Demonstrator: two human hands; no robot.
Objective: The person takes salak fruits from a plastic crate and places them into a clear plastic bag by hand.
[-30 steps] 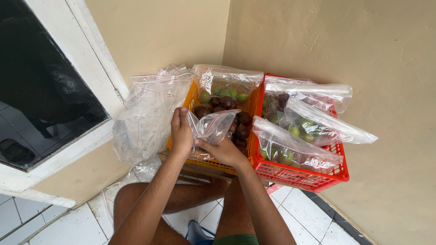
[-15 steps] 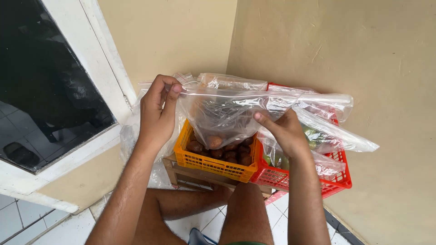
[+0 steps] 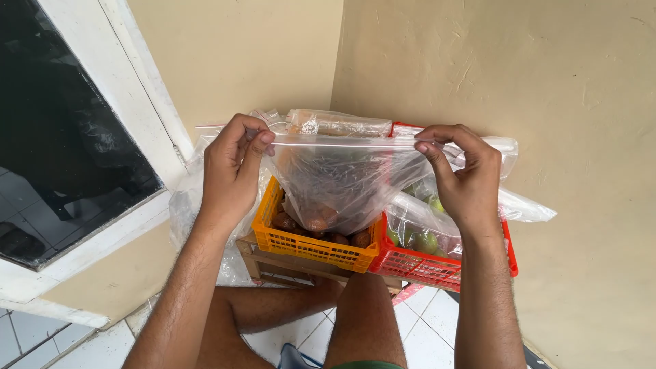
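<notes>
A clear zip-top plastic bag [image 3: 342, 178] is stretched wide in front of me, hanging over the orange basket [image 3: 304, 244]. My left hand [image 3: 232, 171] pinches the bag's top left corner. My right hand [image 3: 465, 181] pinches its top right corner. A brown fruit [image 3: 318, 220] shows through the lower part of the bag; whether it lies inside the bag or behind it I cannot tell. More dark brown fruits [image 3: 342, 239] fill the orange basket beneath.
A red basket [image 3: 437, 266] at the right holds bagged green fruits [image 3: 424, 240]. Both baskets rest on a low wooden stand [image 3: 273, 263] in a beige wall corner. Loose clear bags [image 3: 205, 205] lie at the left by a white door frame [image 3: 137, 102]. My knees sit below on white tiles.
Both hands lifted the bag from the orange basket and pulled it apart. The right hand slid from the bag's middle to its top right corner, drawing the top edge taut.
</notes>
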